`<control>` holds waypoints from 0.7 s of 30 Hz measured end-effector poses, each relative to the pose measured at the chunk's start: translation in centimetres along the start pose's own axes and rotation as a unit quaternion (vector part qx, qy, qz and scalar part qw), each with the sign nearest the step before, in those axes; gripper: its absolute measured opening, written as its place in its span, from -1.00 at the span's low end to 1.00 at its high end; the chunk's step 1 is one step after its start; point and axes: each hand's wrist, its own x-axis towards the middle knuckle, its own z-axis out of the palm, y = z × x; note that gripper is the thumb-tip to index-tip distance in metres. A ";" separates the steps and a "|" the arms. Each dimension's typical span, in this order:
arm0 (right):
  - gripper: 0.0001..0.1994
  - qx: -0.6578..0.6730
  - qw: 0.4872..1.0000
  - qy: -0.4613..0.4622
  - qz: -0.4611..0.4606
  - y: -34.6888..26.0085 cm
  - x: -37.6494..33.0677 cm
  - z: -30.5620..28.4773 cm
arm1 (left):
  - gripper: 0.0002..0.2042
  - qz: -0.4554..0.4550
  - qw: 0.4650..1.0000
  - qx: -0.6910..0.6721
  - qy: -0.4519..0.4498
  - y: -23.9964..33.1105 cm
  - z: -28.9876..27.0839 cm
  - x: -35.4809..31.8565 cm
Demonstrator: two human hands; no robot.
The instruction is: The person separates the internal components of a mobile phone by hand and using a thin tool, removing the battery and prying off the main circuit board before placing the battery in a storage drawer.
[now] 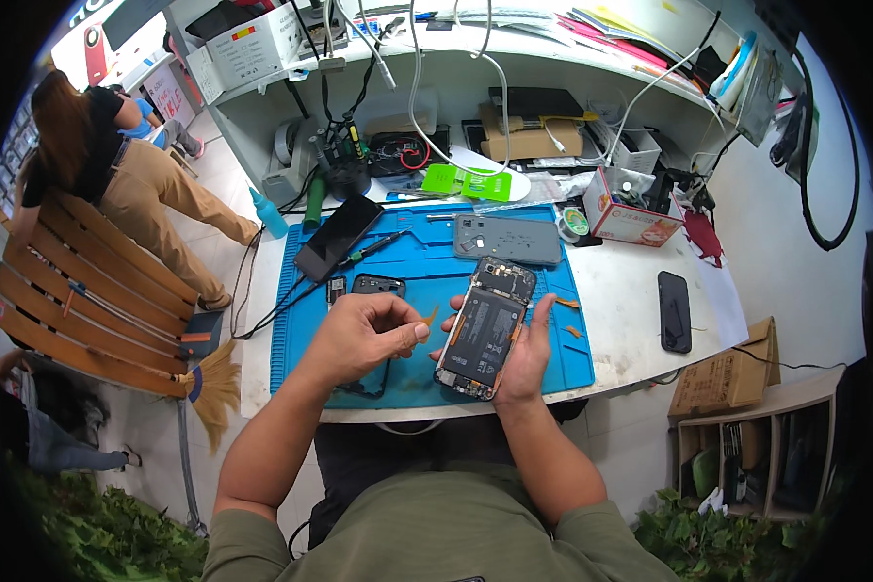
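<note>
Over a blue repair mat (422,276), my right hand (526,361) cradles an opened smartphone (486,335), its black battery and circuit boards facing up. Just left of it, my left hand (367,338) pinches a thin orange strip (431,317) between thumb and forefinger, apart from the phone. Two small orange pieces (573,332) lie on the mat to the right of my right hand. Beyond the phone rests a grey phone back cover (506,240). A dark phone frame (378,284) lies partly hidden behind my left hand.
A black-screened phone (339,239) and a pen-shaped tool (373,249) lie at the mat's left. Another phone (674,310) sits at the right of the table. A parts box (634,218) and a blue bottle (269,213) stand behind. White cables (415,87) hang from the shelf.
</note>
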 end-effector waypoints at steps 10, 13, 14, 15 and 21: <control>-0.03 0.022 1.000 0.006 0.017 0.2 -0.1 0.1 | -0.78 -0.013 0.999 0.000 0.050 0.5 -0.7 -0.9; -0.04 0.025 0.999 0.014 0.015 0.1 -0.5 0.1 | -0.76 0.029 0.993 0.021 0.116 0.7 -4.2 -1.4; -0.05 0.020 1.000 0.013 0.014 0.1 -0.6 0.0 | -0.76 0.053 0.987 0.050 0.143 0.2 -5.8 -1.6; -0.05 0.015 1.000 0.011 0.012 0.1 -0.7 0.0 | -0.76 0.037 0.984 0.068 0.163 0.1 -7.4 -1.9; -0.08 -0.022 1.000 0.015 0.014 0.3 -0.6 0.7 | -0.79 -0.071 0.974 0.077 0.203 -1.4 -11.2 -4.6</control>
